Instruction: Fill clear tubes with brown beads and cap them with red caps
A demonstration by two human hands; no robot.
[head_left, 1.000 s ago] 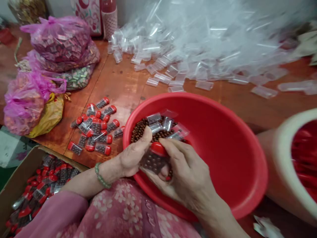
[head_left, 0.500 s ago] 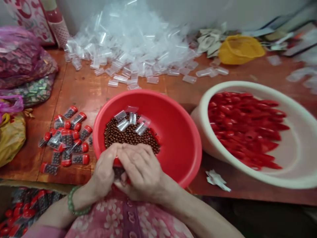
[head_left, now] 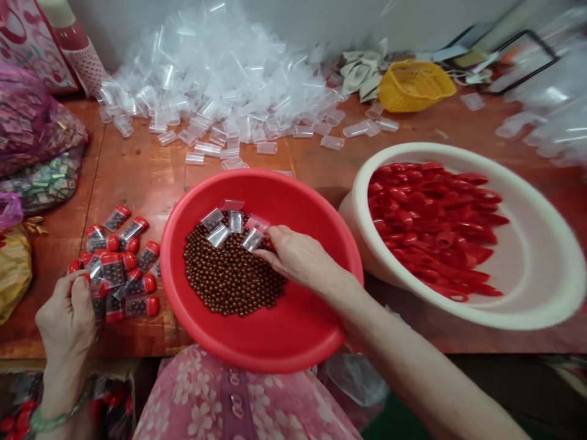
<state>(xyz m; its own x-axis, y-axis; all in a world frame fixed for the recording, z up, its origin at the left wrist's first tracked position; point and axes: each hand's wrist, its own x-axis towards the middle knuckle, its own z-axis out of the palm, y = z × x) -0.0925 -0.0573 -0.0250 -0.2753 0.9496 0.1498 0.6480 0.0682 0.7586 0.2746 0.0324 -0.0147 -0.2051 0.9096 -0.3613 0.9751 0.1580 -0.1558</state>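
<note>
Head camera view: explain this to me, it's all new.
There is no machine here: two bare hands do the work. The picture comes from a camera worn on the person's head, looking forward and down. The left hand is at a pile of red-capped tubes on the table, its fingers at a red cap; whether they grip it is unclear. The right hand reaches into a red basin of brown beads, its fingers beside clear tubes lying on them; its grip is unclear. At right, a cream basin contains red plastic pieces. Farther back lies a heap of clear tubes.
</note>
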